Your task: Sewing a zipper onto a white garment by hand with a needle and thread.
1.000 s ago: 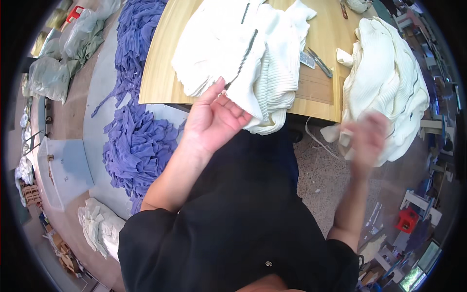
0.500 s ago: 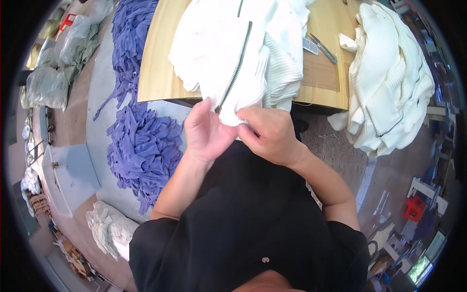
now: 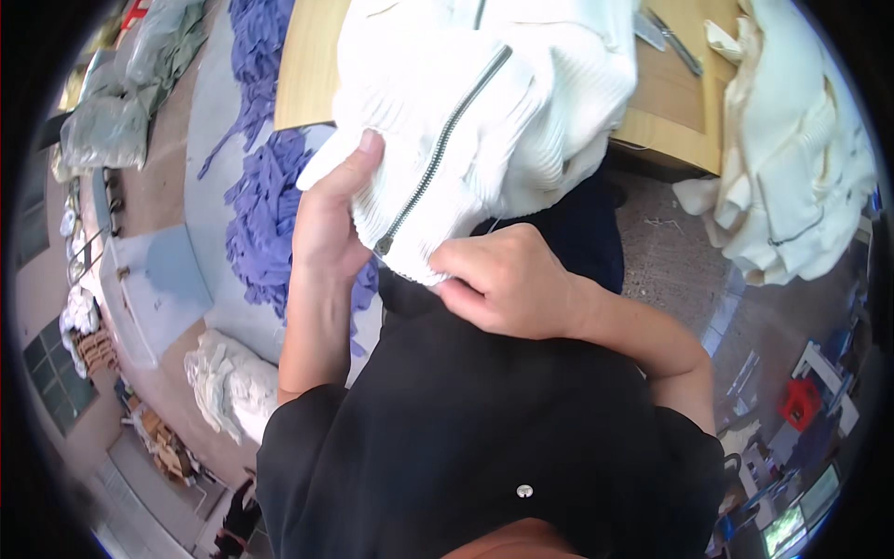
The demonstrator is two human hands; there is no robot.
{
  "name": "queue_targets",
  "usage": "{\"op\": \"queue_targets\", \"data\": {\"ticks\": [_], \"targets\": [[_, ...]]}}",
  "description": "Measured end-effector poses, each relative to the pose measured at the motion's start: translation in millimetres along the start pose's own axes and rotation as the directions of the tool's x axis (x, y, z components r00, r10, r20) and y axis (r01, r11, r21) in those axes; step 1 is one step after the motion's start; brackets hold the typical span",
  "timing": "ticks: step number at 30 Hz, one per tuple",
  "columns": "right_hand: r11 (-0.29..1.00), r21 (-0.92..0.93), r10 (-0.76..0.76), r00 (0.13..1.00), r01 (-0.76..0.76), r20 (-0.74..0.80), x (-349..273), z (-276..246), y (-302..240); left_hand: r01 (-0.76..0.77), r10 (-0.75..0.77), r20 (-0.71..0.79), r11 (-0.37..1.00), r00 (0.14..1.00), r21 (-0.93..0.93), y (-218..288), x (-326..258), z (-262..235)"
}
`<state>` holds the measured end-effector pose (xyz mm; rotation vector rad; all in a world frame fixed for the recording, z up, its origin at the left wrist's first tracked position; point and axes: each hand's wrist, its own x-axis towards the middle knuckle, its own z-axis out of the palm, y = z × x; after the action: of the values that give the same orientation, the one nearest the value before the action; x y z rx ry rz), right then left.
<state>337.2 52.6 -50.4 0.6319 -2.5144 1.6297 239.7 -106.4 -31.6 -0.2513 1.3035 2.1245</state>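
A white ribbed knit garment (image 3: 549,121) hangs over the table's front edge toward me. A metal zipper (image 3: 447,140) runs diagonally down it to a corner near the hem. My left hand (image 3: 328,219) grips the garment's left side, thumb on top and the other fingers hidden beneath the cloth. Closed in a pinch, my right hand (image 3: 507,284) holds the hem just right of the zipper's lower end. Between both hands the lower part of the cloth is spread fairly flat.
A wooden table (image 3: 307,74) carries a pair of metal snips (image 3: 677,45). More white knit garments (image 3: 801,177) hang off its right side. Purple fabric (image 3: 270,214) lies heaped at the left. A whitish bundle (image 3: 233,382) and plastic bags (image 3: 107,130) sit farther left.
The garment has come off the table toward me, showing more of the zipper. My left hand has moved left from the hem to the garment's side; my right hand still pinches the hem.
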Motion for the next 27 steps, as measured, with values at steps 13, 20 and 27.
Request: {"op": "queue_targets", "data": {"ticks": [13, 20, 27], "targets": [[1.0, -0.009, 0.02, 1.0, -0.02, 0.0, 12, 0, 6, -0.17, 0.196, -0.059, 0.939, 0.979, 0.299, -3, 2, 34], [0.998, 0.053, 0.052, 0.984, -0.044, -0.171, 33, -72, -22, -0.147, 0.186, -0.028, 0.853, 0.982, 0.501, 17, -34, 49], [0.912, 0.199, 0.37, 0.929, -0.359, -0.016, 45, -77, -15, -0.065, 0.071, 0.002, 0.904, 0.997, 0.422, 18, -26, 59]]}}
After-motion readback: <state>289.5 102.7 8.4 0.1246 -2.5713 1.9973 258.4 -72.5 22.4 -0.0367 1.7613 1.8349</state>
